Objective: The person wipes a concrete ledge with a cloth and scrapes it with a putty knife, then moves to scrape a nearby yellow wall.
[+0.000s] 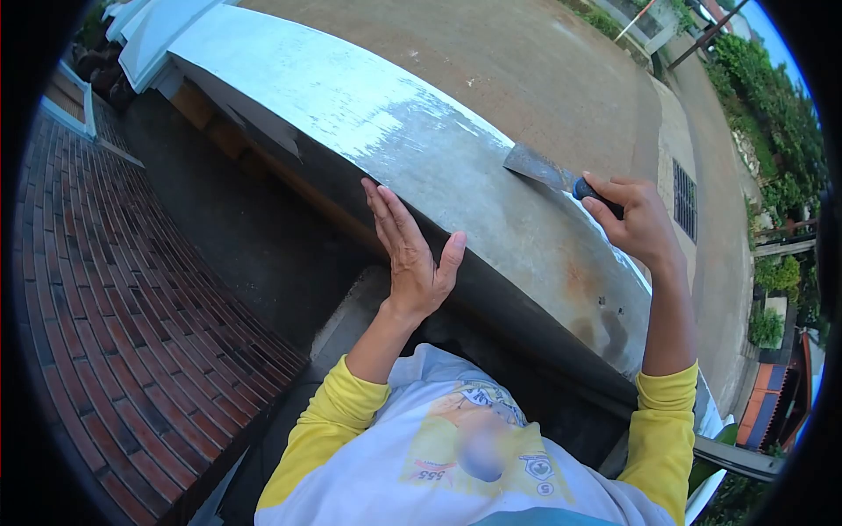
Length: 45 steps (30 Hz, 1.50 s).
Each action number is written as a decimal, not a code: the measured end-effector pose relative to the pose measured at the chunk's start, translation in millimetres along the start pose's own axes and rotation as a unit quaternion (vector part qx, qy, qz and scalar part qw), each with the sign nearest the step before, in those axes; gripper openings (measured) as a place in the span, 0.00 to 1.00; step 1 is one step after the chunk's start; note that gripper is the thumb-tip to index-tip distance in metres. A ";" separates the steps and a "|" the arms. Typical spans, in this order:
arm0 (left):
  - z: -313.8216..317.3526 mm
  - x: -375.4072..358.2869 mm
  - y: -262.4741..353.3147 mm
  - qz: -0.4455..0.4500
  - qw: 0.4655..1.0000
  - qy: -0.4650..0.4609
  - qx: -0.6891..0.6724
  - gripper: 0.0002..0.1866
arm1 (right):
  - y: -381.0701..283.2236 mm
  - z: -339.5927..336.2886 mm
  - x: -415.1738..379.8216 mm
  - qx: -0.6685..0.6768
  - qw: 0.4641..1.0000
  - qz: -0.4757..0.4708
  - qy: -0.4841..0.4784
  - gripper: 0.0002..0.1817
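Note:
My right hand (pixel 633 215) is wrapped round the dark handle of a scraper (pixel 537 167). The scraper's wide metal blade touches the far edge of a long ledge (pixel 491 197). White paint (pixel 298 74) covers the ledge's upper left part, with a ragged border; the stretch beside my hands is bare grey, with a rusty stain and dark spots towards the lower right. At the near edge of the ledge, my left hand (pixel 412 250) is held out flat with its fingers straight and the thumb apart, holding nothing.
Below the ledge on the left lies a dark floor (pixel 237 219) beside a red brick surface (pixel 132 324). Beyond the ledge runs a brown paved road (pixel 526 61) with a drain grate (pixel 684 202). Green plants (pixel 763 114) stand at the far right.

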State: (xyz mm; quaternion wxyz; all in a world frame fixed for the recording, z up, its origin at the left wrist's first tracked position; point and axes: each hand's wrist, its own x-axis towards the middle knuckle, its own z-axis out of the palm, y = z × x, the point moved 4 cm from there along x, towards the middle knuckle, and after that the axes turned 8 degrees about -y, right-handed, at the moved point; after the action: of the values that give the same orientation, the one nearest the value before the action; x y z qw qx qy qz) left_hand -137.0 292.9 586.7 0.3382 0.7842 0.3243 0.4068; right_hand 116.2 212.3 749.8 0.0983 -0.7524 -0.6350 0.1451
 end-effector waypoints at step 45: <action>5.7 -10.0 -12.0 -0.008 0.999 0.008 0.040 0.58 | -186.6 77.6 25.0 -0.014 0.998 -0.016 -0.064 0.28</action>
State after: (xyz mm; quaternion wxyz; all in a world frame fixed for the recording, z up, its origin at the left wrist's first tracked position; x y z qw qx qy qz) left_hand -139.5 290.3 570.4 0.3078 0.7912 0.3492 0.3967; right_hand -79.6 266.6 736.6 0.0496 -0.7329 -0.6536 0.1823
